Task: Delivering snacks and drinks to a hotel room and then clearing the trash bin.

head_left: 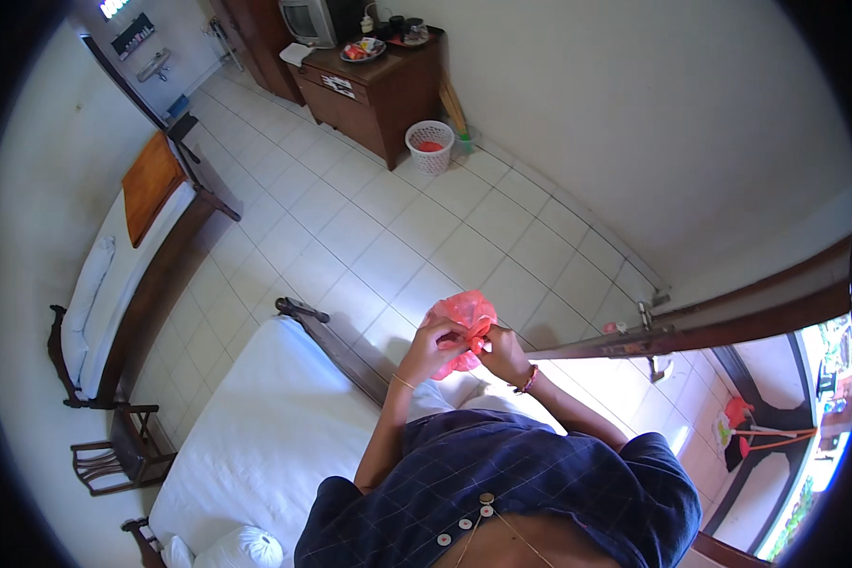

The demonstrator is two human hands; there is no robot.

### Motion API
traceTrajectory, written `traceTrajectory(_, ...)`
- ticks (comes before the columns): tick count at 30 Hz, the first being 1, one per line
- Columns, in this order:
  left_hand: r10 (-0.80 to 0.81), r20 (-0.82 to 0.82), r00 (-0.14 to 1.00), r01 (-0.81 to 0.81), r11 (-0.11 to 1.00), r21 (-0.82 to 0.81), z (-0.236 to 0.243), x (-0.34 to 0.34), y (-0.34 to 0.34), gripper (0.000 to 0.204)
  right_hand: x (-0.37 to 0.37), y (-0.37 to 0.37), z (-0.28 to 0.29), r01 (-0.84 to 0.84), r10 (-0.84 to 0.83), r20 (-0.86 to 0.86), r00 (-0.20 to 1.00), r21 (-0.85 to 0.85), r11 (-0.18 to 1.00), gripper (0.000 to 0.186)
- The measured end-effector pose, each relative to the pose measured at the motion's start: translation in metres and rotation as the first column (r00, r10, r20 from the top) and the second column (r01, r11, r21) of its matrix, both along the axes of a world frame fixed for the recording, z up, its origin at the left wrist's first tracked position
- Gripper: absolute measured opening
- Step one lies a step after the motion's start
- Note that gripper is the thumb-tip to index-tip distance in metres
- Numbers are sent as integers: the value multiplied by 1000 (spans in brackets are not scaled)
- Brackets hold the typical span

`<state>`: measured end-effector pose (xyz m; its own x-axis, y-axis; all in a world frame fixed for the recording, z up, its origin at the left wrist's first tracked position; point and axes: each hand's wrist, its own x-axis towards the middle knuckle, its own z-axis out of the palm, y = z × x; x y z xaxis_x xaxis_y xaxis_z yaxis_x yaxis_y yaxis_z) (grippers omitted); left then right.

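A thin red plastic bag (466, 309) hangs in front of my body, its top gathered and twisted between my hands. My left hand (435, 346) pinches the gathered plastic from the left side. On the right, my right hand (503, 356) has its fingers closed on the twisted neck of the same bag. The bag bulges a little beyond the hands; what it holds, if anything, cannot be made out.
Close on my left is a bed (265, 426) with a white sheet. An open door (729, 327) stands at my right. Ahead are a white basket (430, 147) and a wooden cabinet (379, 95). A second bed (114, 275) and a chair (128, 445) line the left wall.
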<state>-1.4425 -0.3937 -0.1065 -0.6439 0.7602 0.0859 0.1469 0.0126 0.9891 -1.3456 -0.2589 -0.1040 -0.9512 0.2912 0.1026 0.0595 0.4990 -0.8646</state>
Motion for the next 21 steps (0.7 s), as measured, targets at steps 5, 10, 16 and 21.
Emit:
traceTrajectory(5, -110, 45, 993, 117, 974, -193, 5, 51, 21, 16, 61, 16, 2, 4, -4, -3, 1000, -45, 999, 15)
traceTrajectory(10, -329, 119, 937, 349, 902, -252, 3, 77, 36, 13, 107, 28, -26, 16, -15, -109, 994, 2, 1000, 18)
traceTrajectory(16, -588, 157, 793, 596, 699, -394, 5, 101, 67, 28, 150, 38, -1, -103, 19, 303, 953, 262, 960, 17)
traceTrajectory(21, -748, 53, 662, 682, 571, -457, 3, 117, 95, 30, 175, 39, 18, -47, -143, 479, 866, 363, 930, 17)
